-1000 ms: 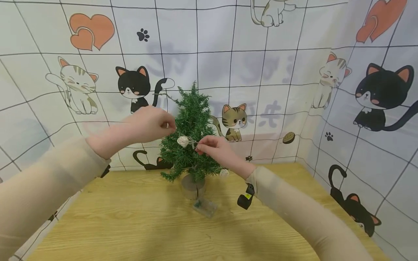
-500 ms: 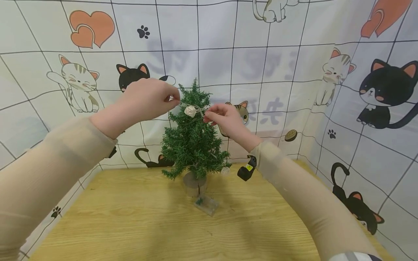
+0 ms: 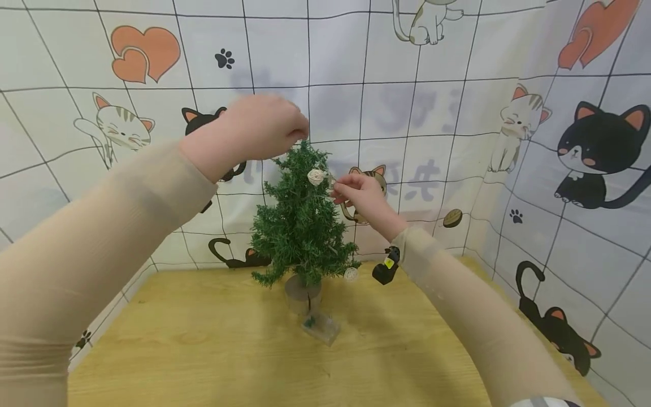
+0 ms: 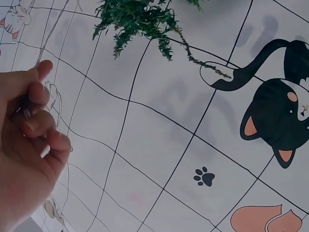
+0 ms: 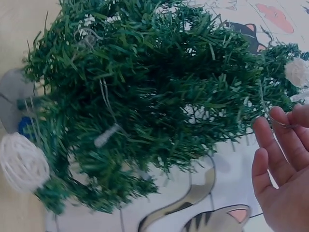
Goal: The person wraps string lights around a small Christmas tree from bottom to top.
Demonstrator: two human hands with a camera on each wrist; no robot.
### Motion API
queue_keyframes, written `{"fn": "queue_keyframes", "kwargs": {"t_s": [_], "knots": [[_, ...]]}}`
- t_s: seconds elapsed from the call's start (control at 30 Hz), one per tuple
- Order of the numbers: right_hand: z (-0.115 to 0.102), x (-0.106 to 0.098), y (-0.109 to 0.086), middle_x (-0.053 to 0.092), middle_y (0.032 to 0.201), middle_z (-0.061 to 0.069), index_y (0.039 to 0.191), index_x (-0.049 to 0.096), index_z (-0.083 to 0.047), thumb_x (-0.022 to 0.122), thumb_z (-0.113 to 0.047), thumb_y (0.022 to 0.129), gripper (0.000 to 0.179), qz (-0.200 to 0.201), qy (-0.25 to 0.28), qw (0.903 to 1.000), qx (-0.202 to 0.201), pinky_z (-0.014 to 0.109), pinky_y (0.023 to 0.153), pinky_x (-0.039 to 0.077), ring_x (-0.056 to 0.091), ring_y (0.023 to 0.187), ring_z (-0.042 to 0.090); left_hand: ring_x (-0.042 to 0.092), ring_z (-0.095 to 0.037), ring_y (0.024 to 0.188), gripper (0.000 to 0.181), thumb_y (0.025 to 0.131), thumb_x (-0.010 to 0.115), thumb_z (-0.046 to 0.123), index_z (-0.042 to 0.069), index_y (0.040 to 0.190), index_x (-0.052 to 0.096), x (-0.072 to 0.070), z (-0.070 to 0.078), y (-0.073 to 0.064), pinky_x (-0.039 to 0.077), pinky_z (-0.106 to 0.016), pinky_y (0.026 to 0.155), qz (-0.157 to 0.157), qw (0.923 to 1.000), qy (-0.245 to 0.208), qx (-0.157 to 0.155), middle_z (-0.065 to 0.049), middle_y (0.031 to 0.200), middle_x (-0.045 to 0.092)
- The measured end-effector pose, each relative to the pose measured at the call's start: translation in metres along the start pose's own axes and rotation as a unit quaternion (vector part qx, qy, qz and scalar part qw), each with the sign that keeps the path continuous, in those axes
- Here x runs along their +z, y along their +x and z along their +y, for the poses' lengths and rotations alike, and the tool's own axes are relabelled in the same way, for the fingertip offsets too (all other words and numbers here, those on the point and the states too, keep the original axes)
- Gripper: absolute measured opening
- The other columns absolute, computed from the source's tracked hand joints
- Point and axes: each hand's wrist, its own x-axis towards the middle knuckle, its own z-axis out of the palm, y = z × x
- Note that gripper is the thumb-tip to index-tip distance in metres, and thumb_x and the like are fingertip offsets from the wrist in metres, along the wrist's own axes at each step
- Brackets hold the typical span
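Note:
A small green artificial Christmas tree (image 3: pixel 300 226) stands in a grey round base. My left hand (image 3: pixel 261 127) is beside and above the tree's tip, fingers curled on the thin clear wire (image 4: pixel 50 36) of a string of lights. By the tree's upper right, my right hand (image 3: pixel 361 195) pinches the same string, its wire crossing the fingers (image 5: pixel 282 159) in the right wrist view. Between the hands, a white woven ball light (image 3: pixel 315 177) hangs in front of the upper branches. A second white ball (image 5: pixel 24 162) hangs at the lower right branches.
A clear battery box (image 3: pixel 321 329) lies on the wooden table (image 3: pixel 203 350) in front of the grey base (image 3: pixel 303 294). A white cat-print cloth (image 3: pixel 335 45) covers the walls close behind and to the right. One bare twig (image 4: pixel 193 58) sticks out from the tree.
Both hands have risen from mid-tree toward the top, carrying the wire and upper white ball. In the last half second the left hand has moved up and right, the ball rightward.

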Motion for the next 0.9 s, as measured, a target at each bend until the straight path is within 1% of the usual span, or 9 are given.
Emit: {"fn": "queue_keyframes", "kwargs": {"t_s": [0.07,0.17,0.23,0.3,0.43,0.57,0.7,0.8,0.9], "knots": [[0.008,0.000,0.000,0.069,0.102,0.013,0.118,0.060,0.001,0.059,-0.022,0.099,0.030,0.008,0.021,0.9997,0.009,0.037,0.076,0.050,0.067,0.090,0.028,0.060,-0.025,0.094,0.035,0.103,0.036,0.012,0.012,0.123,0.065,-0.003,0.001,0.013,0.047,-0.041,0.078,-0.026,0.9991,-0.032,0.008,-0.008,0.122,0.063],[0.015,0.003,0.000,0.070,0.100,0.012,0.114,0.058,-0.002,0.059,-0.021,0.099,0.024,0.027,0.051,0.9983,0.011,0.039,0.074,0.050,0.068,0.089,0.031,0.054,-0.024,0.076,0.039,0.102,0.026,0.010,0.016,0.127,0.056,-0.004,0.003,0.028,0.043,-0.038,0.068,-0.035,0.9978,-0.056,0.011,-0.012,0.108,0.063],[0.017,0.005,0.001,0.070,0.097,0.010,0.108,0.055,-0.006,0.059,-0.019,0.098,0.017,0.041,0.064,0.9970,0.010,0.036,0.070,0.049,0.068,0.087,0.032,0.045,-0.023,0.066,0.036,0.102,0.024,0.009,0.017,0.122,0.054,-0.004,0.002,0.035,0.039,-0.036,0.062,-0.022,0.9978,-0.061,0.014,-0.011,0.095,0.060],[0.019,0.007,0.002,0.070,0.095,0.010,0.101,0.049,-0.008,0.059,-0.015,0.098,0.012,0.060,0.076,0.9953,0.006,0.033,0.064,0.048,0.068,0.082,0.032,0.045,-0.023,0.069,0.032,0.100,0.025,0.006,0.015,0.112,0.053,-0.004,0.002,0.041,0.038,-0.037,0.064,-0.007,0.9979,-0.060,0.021,-0.010,0.086,0.056],[0.023,0.011,0.004,0.065,0.092,0.011,0.091,0.042,-0.008,0.055,-0.004,0.098,0.015,0.097,0.073,0.9924,-0.020,0.031,0.059,0.048,0.067,0.079,0.027,0.048,-0.026,0.088,0.031,0.094,0.031,0.000,0.009,0.096,0.060,-0.004,0.002,0.052,0.039,-0.043,0.079,0.031,0.9982,-0.032,0.039,-0.008,0.095,0.059],[0.026,0.016,0.004,0.061,0.094,0.014,0.088,0.041,-0.007,0.051,0.000,0.098,0.016,0.130,0.046,0.9893,-0.049,0.036,0.067,0.053,0.066,0.087,0.030,0.045,-0.028,0.094,0.034,0.091,0.034,-0.001,0.008,0.092,0.067,-0.002,0.002,0.062,0.035,-0.045,0.084,0.072,0.9962,0.025,0.042,-0.008,0.095,0.062],[0.029,0.020,0.003,0.061,0.101,0.012,0.089,0.046,-0.007,0.047,-0.003,0.100,0.011,0.141,0.026,0.9882,-0.055,0.036,0.066,0.052,0.062,0.088,0.041,0.041,-0.027,0.092,0.034,0.091,0.038,0.003,0.011,0.096,0.071,0.005,0.001,0.073,0.030,-0.042,0.081,0.081,0.9952,0.054,0.014,-0.006,0.098,0.065],[0.030,0.021,0.002,0.062,0.104,0.008,0.096,0.057,-0.004,0.046,-0.009,0.101,0.013,0.140,0.010,0.9891,-0.046,0.034,0.065,0.050,0.062,0.088,0.041,0.039,-0.027,0.095,0.031,0.094,0.043,0.013,0.012,0.099,0.073,0.011,0.000,0.078,0.027,-0.042,0.083,0.058,0.9964,0.056,-0.026,-0.003,0.099,0.066],[0.032,0.022,0.003,0.064,0.106,0.006,0.108,0.065,-0.004,0.049,-0.012,0.101,0.019,0.133,0.002,0.9905,-0.035,0.038,0.070,0.051,0.062,0.090,0.039,0.036,-0.027,0.102,0.032,0.099,0.043,0.026,0.014,0.098,0.073,0.017,-0.005,0.081,0.025,-0.045,0.087,0.024,0.9964,0.050,-0.064,-0.002,0.098,0.067]]}}
